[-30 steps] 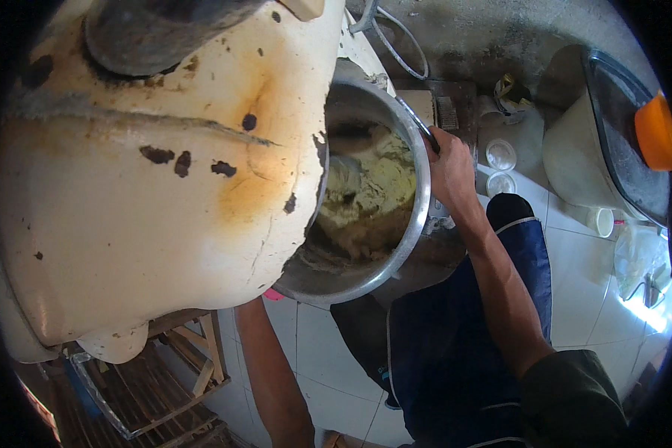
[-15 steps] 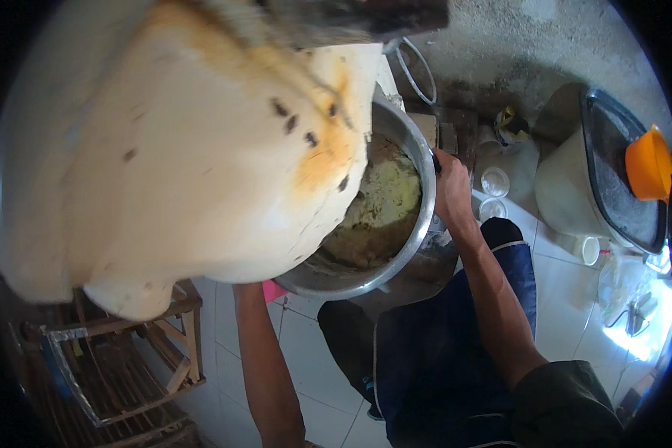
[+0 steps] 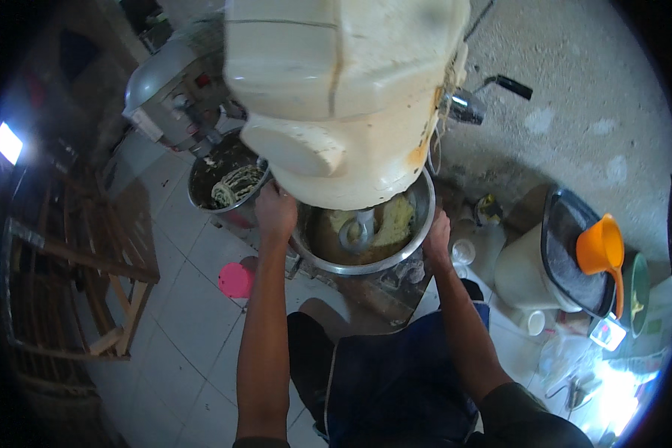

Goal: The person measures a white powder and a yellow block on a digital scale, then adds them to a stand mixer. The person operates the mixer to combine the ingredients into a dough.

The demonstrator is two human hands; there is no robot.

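left hand [image 3: 275, 211] clamped on near-left rim of steel bowl [image 3: 418, 216], right hand [image 3: 437, 237] gripping right rim, likely steadying it. bowl with yellow dough [image 3: 396, 218] sits under cream mixer head [image 3: 343, 97]. second bowl [image 3: 224, 181] beyond left. earlier, only right hand showed at rim; view now tilted up.

Pale tiled floor [image 3: 179, 313], rough grey concrete wall [image 3: 575, 127], a wooden rack [image 3: 75, 276] at left.

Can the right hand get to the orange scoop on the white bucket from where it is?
Probably yes. The right hand grips the mixing bowl rim, and the orange scoop lies to its right on the white bucket, nothing between.
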